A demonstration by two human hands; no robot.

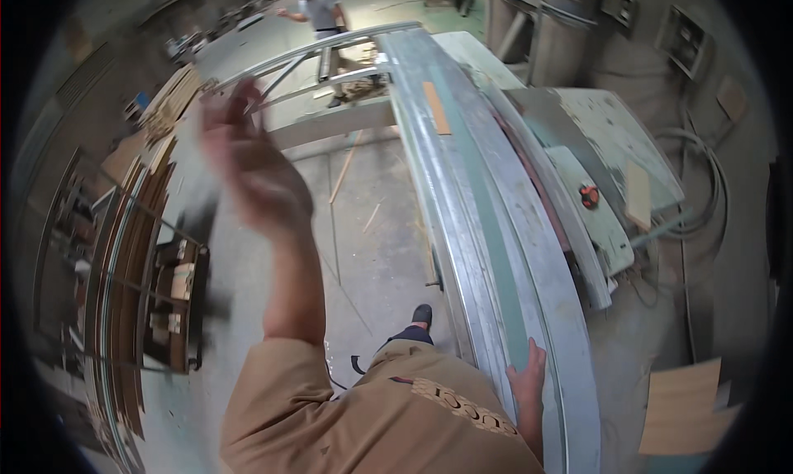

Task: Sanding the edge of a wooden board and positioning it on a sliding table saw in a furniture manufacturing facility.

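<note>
My left hand (260, 164) is raised in the air at the left, bent up at the wrist. Motion smears its fingers, so their grip cannot be made out, and no object shows in it. Low at the right, my right hand (529, 376) lies on the long metal sliding table (483, 251) of a woodworking machine, its visible fingers stretched forward and holding nothing. A green strip runs along this table. Toward its far end rests a short, thin wooden piece (437, 109).
A metal outrigger frame (314, 84) joins the table's far end. Beyond it stands another person (320, 13). Stacked boards (124, 267) line the left on a rack. An orange and black tape measure (588, 195) and a wooden piece (637, 193) lie on the right-hand surfaces. Wood strips litter the floor.
</note>
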